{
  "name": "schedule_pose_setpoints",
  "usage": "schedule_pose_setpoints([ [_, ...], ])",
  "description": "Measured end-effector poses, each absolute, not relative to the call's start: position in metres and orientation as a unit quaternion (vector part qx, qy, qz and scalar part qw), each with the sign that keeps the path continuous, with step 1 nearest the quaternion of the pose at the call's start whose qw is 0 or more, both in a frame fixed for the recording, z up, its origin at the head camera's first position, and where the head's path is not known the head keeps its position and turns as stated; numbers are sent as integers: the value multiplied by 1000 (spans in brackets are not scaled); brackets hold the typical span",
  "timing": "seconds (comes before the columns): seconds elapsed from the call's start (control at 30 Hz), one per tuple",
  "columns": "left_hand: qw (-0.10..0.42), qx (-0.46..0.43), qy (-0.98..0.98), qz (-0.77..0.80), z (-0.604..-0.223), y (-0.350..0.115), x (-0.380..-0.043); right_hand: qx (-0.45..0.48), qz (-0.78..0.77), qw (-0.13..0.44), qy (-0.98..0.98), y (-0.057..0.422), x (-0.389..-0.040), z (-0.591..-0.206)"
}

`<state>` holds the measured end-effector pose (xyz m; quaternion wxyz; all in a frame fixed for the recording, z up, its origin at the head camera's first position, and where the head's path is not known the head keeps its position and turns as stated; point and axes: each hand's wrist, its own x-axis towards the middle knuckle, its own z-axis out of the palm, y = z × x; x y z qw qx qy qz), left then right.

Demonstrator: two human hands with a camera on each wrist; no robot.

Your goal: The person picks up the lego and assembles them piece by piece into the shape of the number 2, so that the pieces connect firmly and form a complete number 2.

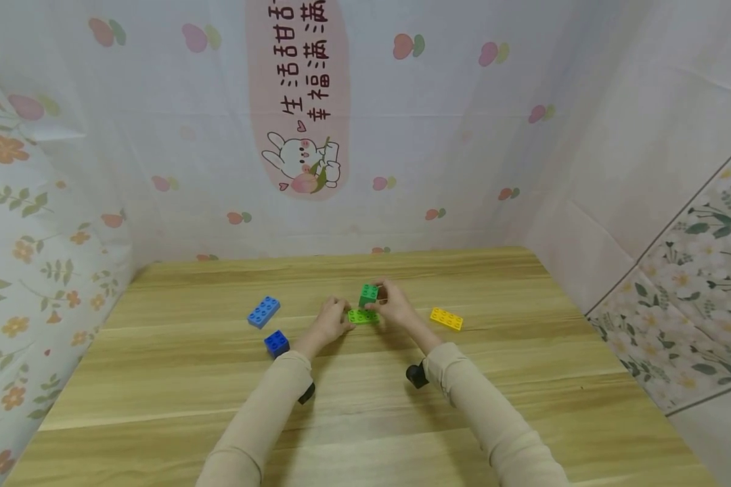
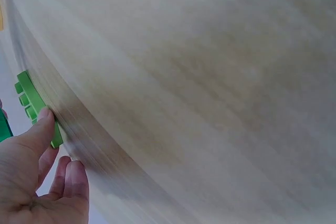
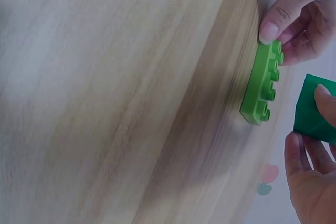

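On the table lies a flat light green building brick (image 1: 363, 317) with studs facing up. My left hand (image 1: 331, 321) pinches its left end; in the left wrist view the thumb (image 2: 43, 124) presses on that end. A taller, darker green brick (image 1: 368, 295) is in my right hand (image 1: 396, 308), gripped between thumb and fingers. In the right wrist view, this darker green brick (image 3: 310, 111) hangs above the light green brick (image 3: 256, 82), with a gap between them.
To the left lie a flat blue brick (image 1: 264, 312) and, nearer, a dark blue square brick (image 1: 277, 343) beside the left forearm. A flat yellow brick (image 1: 447, 318) lies right of the right hand. Patterned curtains (image 1: 365, 135) surround the wooden table (image 1: 365, 419).
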<state>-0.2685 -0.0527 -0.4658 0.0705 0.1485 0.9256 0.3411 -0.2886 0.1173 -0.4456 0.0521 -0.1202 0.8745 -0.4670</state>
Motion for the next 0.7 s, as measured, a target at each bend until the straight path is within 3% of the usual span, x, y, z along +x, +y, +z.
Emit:
schedule_pose_setpoints([
  [0.7,74,130,924,353,-467,-53,-267,-139,-468,80,869,107,-284,-452],
])
